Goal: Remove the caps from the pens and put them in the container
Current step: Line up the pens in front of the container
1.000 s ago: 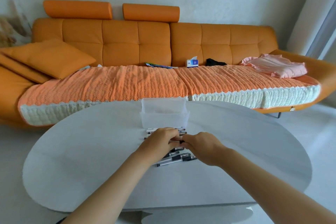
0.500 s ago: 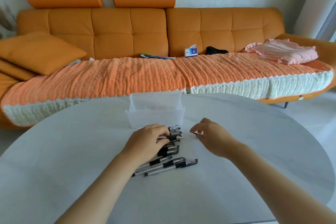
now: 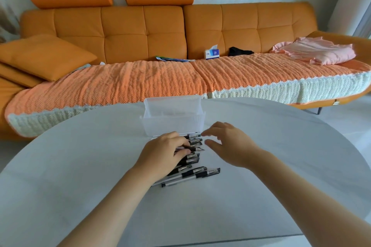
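A clear plastic container (image 3: 160,126) stands on the white table (image 3: 80,176), just beyond my hands. A row of several black-capped pens (image 3: 192,174) lies in front of it. My left hand (image 3: 166,154) rests over the row and grips one uncapped pen (image 3: 195,149), whose bare tip points right. My right hand (image 3: 230,144) hovers to the right of that tip, near the container's front right corner, with fingers loosely spread. I see no cap in it. The left hand hides most of the pens' barrels.
An orange sofa (image 3: 140,32) with a woven orange throw runs behind the table. On it lie cushions (image 3: 44,56), a tissue box (image 3: 211,53), papers and pink cloth (image 3: 317,52). The table's far edge curves just behind the container.
My hands pulled apart over the pens, then the right hand, which was pinching something small, came back toward the container with fingers spread. The left hand still holds its pen, now uncapped.
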A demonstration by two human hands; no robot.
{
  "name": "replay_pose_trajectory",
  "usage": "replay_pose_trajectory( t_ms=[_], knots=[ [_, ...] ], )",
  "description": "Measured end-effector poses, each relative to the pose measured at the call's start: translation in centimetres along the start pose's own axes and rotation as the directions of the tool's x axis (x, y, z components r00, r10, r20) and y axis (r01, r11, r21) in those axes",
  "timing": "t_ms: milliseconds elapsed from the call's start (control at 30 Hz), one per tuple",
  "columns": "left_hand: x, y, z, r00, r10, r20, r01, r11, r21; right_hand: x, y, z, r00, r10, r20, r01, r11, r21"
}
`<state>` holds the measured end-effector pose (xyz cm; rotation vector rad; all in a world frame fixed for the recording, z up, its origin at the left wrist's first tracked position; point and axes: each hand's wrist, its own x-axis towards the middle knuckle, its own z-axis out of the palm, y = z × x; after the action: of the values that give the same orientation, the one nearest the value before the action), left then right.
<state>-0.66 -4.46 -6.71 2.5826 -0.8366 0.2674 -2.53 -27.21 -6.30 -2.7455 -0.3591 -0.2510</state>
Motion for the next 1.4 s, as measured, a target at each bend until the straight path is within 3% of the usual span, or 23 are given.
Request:
replay_pose_trajectory(
  t_ms=[133,367,667,900,1067,1300,1400],
  knots=[
    [-0.6,0.0,-0.2,0.998,0.04,-0.056,-0.039,0.999,0.019,-0.2,-2.2,-0.1,0.994,-0.08,0.079,0.083,0.996,-0.043],
    [-1.4,-1.3,-0.9,0.995,0.053,-0.089,-0.05,0.998,0.042,0.5,-3.9,0.2,0.977,-0.061,0.204,0.079,0.994,-0.079],
    [-1.1,-1.6,-0.9,0.999,-0.019,-0.036,0.021,0.999,0.041,0.8,-4.8,0.5,1.0,-0.007,0.024,0.009,0.998,-0.067],
    [-0.7,-1.2,-0.6,1.0,0.017,-0.008,-0.016,0.999,0.037,0.2,-4.2,0.3,0.988,-0.024,0.152,0.03,0.999,-0.036],
    [-0.7,-1.0,-0.1,0.998,0.029,0.063,-0.031,0.999,0.027,-0.2,-4.1,0.0,0.996,0.025,0.087,-0.023,0.999,-0.026],
    [-0.9,-0.5,0.1,0.998,0.016,0.068,-0.017,1.0,0.012,-0.6,-4.0,0.1,0.986,0.009,0.168,-0.004,1.0,-0.031],
    [-1.0,-0.4,0.2,0.997,0.025,0.075,-0.024,1.0,-0.012,-0.6,-4.1,-0.1,0.992,0.029,0.123,-0.023,0.999,-0.048]
  ],
)
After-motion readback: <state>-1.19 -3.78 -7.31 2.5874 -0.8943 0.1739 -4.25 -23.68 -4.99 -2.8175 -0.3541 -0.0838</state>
